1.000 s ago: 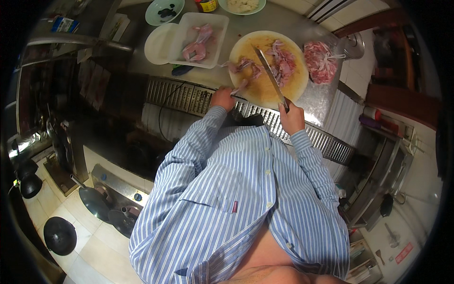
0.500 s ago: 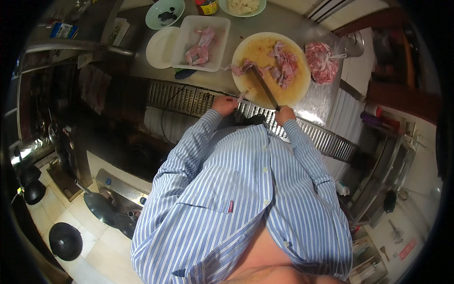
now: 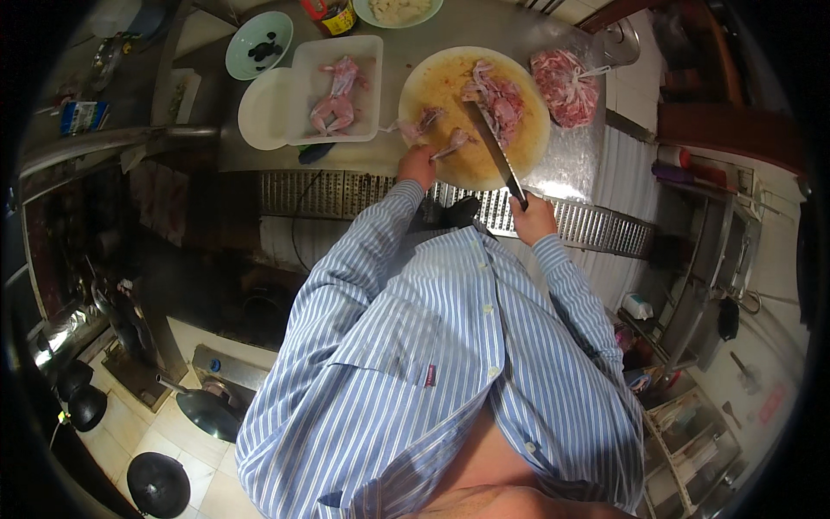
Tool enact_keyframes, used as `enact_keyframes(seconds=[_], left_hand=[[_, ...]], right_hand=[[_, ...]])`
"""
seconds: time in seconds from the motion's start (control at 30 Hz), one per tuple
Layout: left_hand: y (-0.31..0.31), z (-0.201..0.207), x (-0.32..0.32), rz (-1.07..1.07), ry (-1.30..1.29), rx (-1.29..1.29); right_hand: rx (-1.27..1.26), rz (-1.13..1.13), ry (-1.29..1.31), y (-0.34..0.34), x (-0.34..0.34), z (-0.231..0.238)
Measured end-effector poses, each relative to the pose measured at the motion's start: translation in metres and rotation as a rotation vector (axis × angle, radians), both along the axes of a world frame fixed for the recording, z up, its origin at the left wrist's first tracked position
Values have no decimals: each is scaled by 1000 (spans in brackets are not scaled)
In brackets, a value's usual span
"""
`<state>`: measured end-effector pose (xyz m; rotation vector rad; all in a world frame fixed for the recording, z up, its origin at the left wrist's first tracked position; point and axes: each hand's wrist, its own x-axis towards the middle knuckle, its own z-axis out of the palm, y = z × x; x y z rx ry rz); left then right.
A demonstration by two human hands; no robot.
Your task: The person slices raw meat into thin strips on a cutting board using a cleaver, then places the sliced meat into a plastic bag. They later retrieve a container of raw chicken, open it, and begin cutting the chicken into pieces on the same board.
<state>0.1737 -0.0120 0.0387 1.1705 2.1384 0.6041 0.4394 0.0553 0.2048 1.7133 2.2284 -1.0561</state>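
My left hand (image 3: 417, 166) is closed at the near left edge of a round cutting board (image 3: 430, 80). It pinches the thin end of a frog leg (image 3: 456, 141), whose meaty end rests on the board. My right hand (image 3: 536, 218) grips the dark handle of a long knife (image 3: 494, 145) at the board's near right edge. The blade points away from me, its tip beside a heap of cut pink meat (image 3: 500, 102). Left of the knife lies another piece of meat (image 3: 418, 124). A whole skinned frog (image 3: 337, 97) lies in a white plastic tray (image 3: 378, 85).
Left of the tray are a white lid-like dish (image 3: 261, 108) and a green bowl (image 3: 245, 46) with dark pieces. A red-labelled jar (image 3: 330, 16) and a bowl of pale food (image 3: 396, 10) stand behind. Bagged meat (image 3: 565, 89) sits right of the board. A slotted metal grate (image 3: 320, 192) runs along the counter front.
My left hand has moved forward, bringing the frog leg onto the board. The knife tip has moved right, from the left meat piece to the heap. The view has shifted slightly.
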Motion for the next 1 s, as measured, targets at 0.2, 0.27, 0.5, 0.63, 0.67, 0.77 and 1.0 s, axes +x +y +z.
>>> enact_keyframes(seconds=[0.2,0.27,0.5,0.63,0.67,0.77,1.0], left_hand=[[-6,-6,1,-2,18,31],[-6,-8,1,4,-7,60],[-24,-18,-14,28,-126,-158],[-17,3,-14,171,-571,-40],[-7,10,-10,151,-634,0],[21,28,-14,117,-405,274],[31,29,-70,-214,239,-140]], right_hand=[[146,-84,378,-30,-17,-13],[92,38,31,-29,-15,-43],[-196,88,-296,-9,17,-91],[-75,-130,-149,-15,23,-97],[-4,-135,-107,-18,25,-96],[61,-226,28,-29,32,-88],[-56,3,9,-25,14,-53]])
